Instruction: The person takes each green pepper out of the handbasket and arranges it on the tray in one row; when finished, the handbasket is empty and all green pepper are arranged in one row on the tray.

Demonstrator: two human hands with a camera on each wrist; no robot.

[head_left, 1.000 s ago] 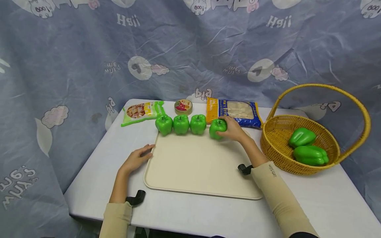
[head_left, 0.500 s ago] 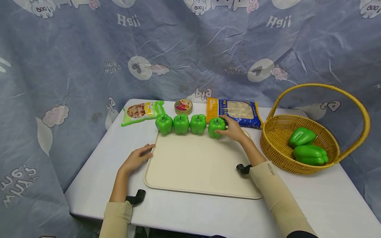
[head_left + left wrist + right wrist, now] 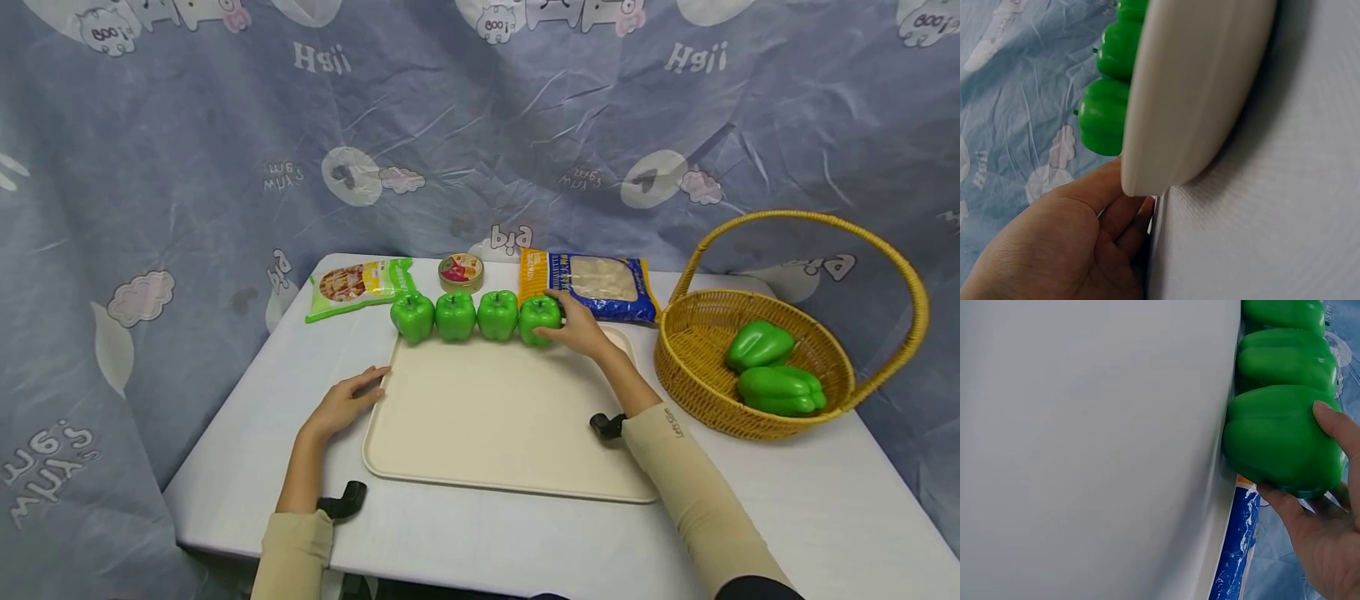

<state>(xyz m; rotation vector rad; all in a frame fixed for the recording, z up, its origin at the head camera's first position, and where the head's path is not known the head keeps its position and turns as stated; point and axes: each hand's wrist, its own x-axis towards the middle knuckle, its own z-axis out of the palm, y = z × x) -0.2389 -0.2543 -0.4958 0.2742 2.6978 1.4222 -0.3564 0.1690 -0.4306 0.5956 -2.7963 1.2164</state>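
Several green bell peppers (image 3: 455, 316) stand upright in a row along the far edge of the beige tray (image 3: 495, 417). My right hand (image 3: 579, 327) holds the rightmost green bell pepper (image 3: 1285, 439), thumb and fingers around its outer side. That pepper sits against or very near its neighbour. At the tray's left edge, my left hand (image 3: 347, 402) rests with fingers extended, the fingertips touching the rim. In the left wrist view, the left hand (image 3: 1054, 244) lies by the tray's corner, some fingers partly hidden behind it.
A wicker basket (image 3: 667, 392) with a tall handle holds two green bell peppers (image 3: 782, 392) on the right. Behind the row lie a green snack bag (image 3: 360, 287), a round tin (image 3: 461, 272) and a blue-and-yellow packet (image 3: 600, 279). A patterned curtain hangs behind the white table (image 3: 247, 467).
My right hand has moved left with the rightmost bell pepper, narrowing the gap to the others in the row. The left hand has stayed at the tray's edge.
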